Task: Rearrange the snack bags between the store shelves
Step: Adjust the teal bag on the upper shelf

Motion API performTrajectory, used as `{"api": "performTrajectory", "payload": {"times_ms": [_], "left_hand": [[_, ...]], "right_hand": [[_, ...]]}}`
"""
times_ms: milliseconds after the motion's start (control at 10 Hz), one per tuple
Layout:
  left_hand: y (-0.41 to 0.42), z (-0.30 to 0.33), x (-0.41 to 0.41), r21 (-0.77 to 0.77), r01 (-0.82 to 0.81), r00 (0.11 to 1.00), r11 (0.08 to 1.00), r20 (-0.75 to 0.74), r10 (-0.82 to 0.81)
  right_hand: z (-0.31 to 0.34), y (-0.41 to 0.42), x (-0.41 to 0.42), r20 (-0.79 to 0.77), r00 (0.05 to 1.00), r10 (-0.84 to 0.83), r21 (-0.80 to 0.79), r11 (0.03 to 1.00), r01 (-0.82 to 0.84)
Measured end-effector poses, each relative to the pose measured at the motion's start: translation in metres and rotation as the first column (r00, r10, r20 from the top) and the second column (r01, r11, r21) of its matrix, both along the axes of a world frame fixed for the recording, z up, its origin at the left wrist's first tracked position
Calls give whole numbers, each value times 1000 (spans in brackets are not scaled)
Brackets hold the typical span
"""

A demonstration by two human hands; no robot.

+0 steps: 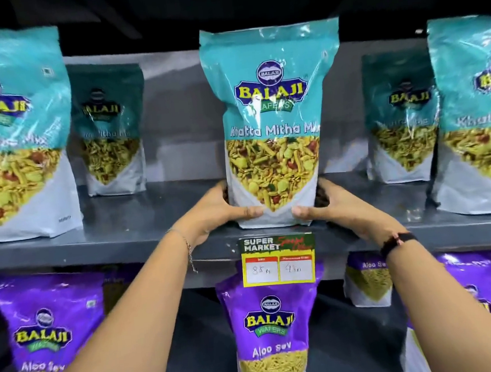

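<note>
Gripping the teal bag (pixel 271 124) upright at the upper shelf (pixel 123 226) edge, left hand (pixel 219 209) and right hand (pixel 329 202) clasp its base, so rearranging seems midway, purple bags (pixel 268 326) below untouched.

The middle teal bag (pixel 271 124) is turquoise on top and white at its base, with a printed panel of yellow, green and red snack mix, a navy badge with yellow lettering and a green ribbon. The bags beside it on the grey shelf (pixel 151 211) carry the same print. Just below the teal bag hangs a price tag (pixel 278 259): dark green header, yellow border, two white boxes topped red. Below the tag, the purple bag (pixel 270 332) shows violet with a pale yellow sev panel.
</note>
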State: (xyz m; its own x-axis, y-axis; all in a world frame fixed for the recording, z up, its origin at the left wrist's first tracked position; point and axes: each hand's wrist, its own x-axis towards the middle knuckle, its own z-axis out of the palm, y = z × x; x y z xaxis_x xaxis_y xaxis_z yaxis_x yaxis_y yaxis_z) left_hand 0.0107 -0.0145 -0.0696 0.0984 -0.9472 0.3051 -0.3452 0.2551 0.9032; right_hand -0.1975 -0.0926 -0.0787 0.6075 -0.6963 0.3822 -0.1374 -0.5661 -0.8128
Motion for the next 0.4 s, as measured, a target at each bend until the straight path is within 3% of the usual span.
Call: {"api": "performTrajectory", "payload": {"times_ms": [300, 400], "left_hand": [[2, 1, 2, 3, 22, 1000, 1000, -19, -22], [7, 2, -2, -36, -45, 999, 998, -27, 45]], "right_hand": [[-2, -1, 1, -18, 999, -34, -19, 999, 34], [-1, 7, 2, 27, 998, -52, -11, 999, 52]]}}
